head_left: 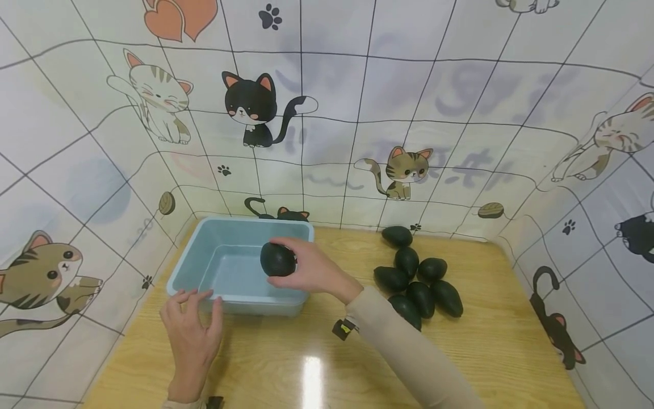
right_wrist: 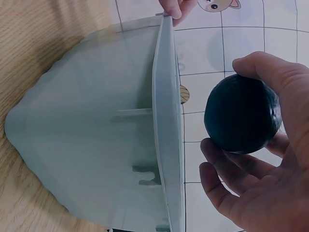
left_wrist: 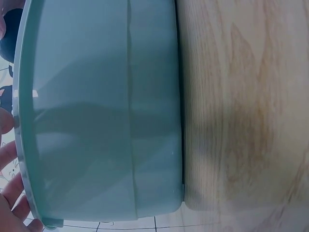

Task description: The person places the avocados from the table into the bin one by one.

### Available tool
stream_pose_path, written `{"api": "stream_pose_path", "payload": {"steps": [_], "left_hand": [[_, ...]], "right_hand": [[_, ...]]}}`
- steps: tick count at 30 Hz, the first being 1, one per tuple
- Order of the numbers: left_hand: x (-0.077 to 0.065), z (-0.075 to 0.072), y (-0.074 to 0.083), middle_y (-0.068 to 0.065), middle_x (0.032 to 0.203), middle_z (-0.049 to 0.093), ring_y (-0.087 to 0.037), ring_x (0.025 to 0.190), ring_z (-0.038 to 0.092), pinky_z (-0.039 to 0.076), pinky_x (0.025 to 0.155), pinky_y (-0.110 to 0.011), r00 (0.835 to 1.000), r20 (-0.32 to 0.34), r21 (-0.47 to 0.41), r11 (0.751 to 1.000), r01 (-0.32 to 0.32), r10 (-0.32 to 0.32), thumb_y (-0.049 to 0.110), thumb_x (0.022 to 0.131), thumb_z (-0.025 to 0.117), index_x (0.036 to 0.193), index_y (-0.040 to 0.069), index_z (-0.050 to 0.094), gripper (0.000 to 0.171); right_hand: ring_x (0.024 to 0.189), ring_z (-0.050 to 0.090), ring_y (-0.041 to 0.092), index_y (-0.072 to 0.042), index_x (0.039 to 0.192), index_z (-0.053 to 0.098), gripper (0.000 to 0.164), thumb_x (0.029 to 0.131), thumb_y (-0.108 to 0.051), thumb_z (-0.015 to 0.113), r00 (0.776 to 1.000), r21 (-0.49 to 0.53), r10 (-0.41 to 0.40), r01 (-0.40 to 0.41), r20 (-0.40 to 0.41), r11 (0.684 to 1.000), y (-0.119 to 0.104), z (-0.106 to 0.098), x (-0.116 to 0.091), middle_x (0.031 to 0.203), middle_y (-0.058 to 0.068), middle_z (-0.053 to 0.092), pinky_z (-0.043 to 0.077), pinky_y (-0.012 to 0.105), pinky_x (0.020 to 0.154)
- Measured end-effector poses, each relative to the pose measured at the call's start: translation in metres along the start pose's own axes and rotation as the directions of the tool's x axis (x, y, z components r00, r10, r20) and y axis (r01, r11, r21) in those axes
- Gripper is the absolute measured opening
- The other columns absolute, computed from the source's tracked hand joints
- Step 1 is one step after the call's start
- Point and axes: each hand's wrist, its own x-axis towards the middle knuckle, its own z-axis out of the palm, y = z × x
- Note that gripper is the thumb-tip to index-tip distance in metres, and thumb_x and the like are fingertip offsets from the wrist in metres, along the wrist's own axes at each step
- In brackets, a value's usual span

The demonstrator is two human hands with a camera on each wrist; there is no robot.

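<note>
My right hand [head_left: 314, 266] grips a dark avocado [head_left: 277, 259] between thumb and fingers, above the right part of a light blue plastic basin [head_left: 286, 304]. In the right wrist view the avocado [right_wrist: 241, 115] is seen end on, higher than the basin rim [right_wrist: 163, 92], with the thumb on one side and fingers on the other. At the basin's front left corner is my left hand [head_left: 191, 329], its fingertips at the rim. In the left wrist view these fingers [left_wrist: 12, 189] touch the rim's edge. The basin floor visible in the head view shows no avocado.
Several more dark avocados [head_left: 420, 299] lie in a loose cluster on the wooden table [head_left: 352, 363], right of the basin; my right sleeve partly covers one. A cat-patterned sheet [head_left: 337, 142] surrounds the table at the back and sides.
</note>
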Motion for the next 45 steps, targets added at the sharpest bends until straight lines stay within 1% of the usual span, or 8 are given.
{"api": "stream_pose_path", "payload": {"steps": [9,15,18,22,28,36,40,45], "left_hand": [[0.000,0.002,-0.001,-0.035,0.111,0.056,-0.057,0.116,0.047,0.030,0.098,-0.058,0.998,-0.047,-0.018,0.999,-0.031,0.030,0.025,0.091,0.068,0.101,-0.004,0.071,0.031],[-0.001,0.003,-0.003,-0.035,0.111,0.056,-0.058,0.115,0.047,0.029,0.097,-0.058,0.998,-0.049,-0.015,0.999,-0.034,0.033,0.027,0.091,0.067,0.100,-0.004,0.071,0.033],[-0.001,0.003,-0.003,-0.035,0.111,0.056,-0.057,0.114,0.047,0.029,0.096,-0.058,0.998,-0.048,-0.013,0.999,-0.036,0.035,0.027,0.091,0.067,0.100,-0.004,0.071,0.033],[0.000,0.002,-0.002,-0.035,0.111,0.056,-0.057,0.113,0.046,0.030,0.096,-0.059,0.999,-0.036,-0.005,0.999,-0.037,0.037,0.027,0.092,0.066,0.100,-0.004,0.070,0.033],[0.001,0.001,-0.002,-0.035,0.112,0.056,-0.058,0.113,0.045,0.031,0.094,-0.061,0.999,-0.008,0.015,0.999,-0.033,0.033,0.029,0.094,0.065,0.100,-0.006,0.070,0.035],[0.000,-0.001,0.000,-0.034,0.116,0.055,-0.056,0.117,0.044,0.031,0.096,-0.061,0.998,0.059,0.042,0.999,0.021,-0.023,0.033,0.097,0.062,0.105,-0.005,0.070,0.040],[0.000,0.000,-0.001,-0.035,0.115,0.056,-0.057,0.115,0.044,0.031,0.095,-0.061,0.999,0.045,0.033,0.999,0.002,-0.003,0.033,0.096,0.064,0.105,-0.005,0.070,0.039],[0.000,0.000,-0.001,-0.036,0.115,0.055,-0.057,0.115,0.044,0.031,0.096,-0.060,0.999,0.039,0.029,1.000,-0.001,0.000,0.031,0.095,0.065,0.104,-0.006,0.070,0.038]], "right_hand": [[0.132,0.063,0.017,-0.019,0.155,0.054,0.081,0.083,-0.038,0.087,1.000,-0.013,-0.001,0.001,0.008,1.000,-0.003,0.002,0.003,0.152,-0.001,0.062,0.052,0.038,0.109],[0.135,0.061,0.017,-0.020,0.155,0.054,0.082,0.083,-0.039,0.087,1.000,-0.031,-0.007,0.007,0.004,0.999,0.002,0.004,0.003,0.154,-0.002,0.061,0.051,0.039,0.111],[0.134,0.062,0.016,-0.023,0.157,0.052,0.083,0.084,-0.041,0.086,1.000,-0.019,0.011,-0.011,0.014,1.000,0.005,0.006,0.003,0.154,-0.003,0.061,0.052,0.039,0.110],[0.133,0.064,0.016,-0.027,0.159,0.048,0.081,0.087,-0.045,0.082,0.998,0.016,0.052,-0.053,0.036,0.998,0.006,0.005,0.001,0.155,-0.004,0.059,0.053,0.041,0.108],[0.131,0.067,0.021,-0.021,0.157,0.051,0.077,0.089,-0.041,0.082,0.999,0.043,0.033,-0.034,0.036,0.999,0.007,0.001,-0.002,0.156,-0.003,0.059,0.054,0.046,0.108],[0.130,0.065,0.017,-0.025,0.157,0.051,0.075,0.090,-0.041,0.080,0.997,0.035,0.072,-0.073,0.031,0.997,0.013,-0.003,-0.007,0.154,-0.002,0.060,0.056,0.043,0.103],[0.130,0.065,0.016,-0.027,0.157,0.051,0.076,0.089,-0.043,0.081,0.995,0.034,0.096,-0.097,0.017,0.995,0.016,-0.007,-0.008,0.154,-0.005,0.060,0.057,0.038,0.099],[0.130,0.066,0.018,-0.025,0.156,0.052,0.076,0.089,-0.043,0.081,0.995,0.044,0.096,-0.095,-0.010,0.994,0.021,-0.011,-0.011,0.155,-0.005,0.060,0.057,0.043,0.102]]}}
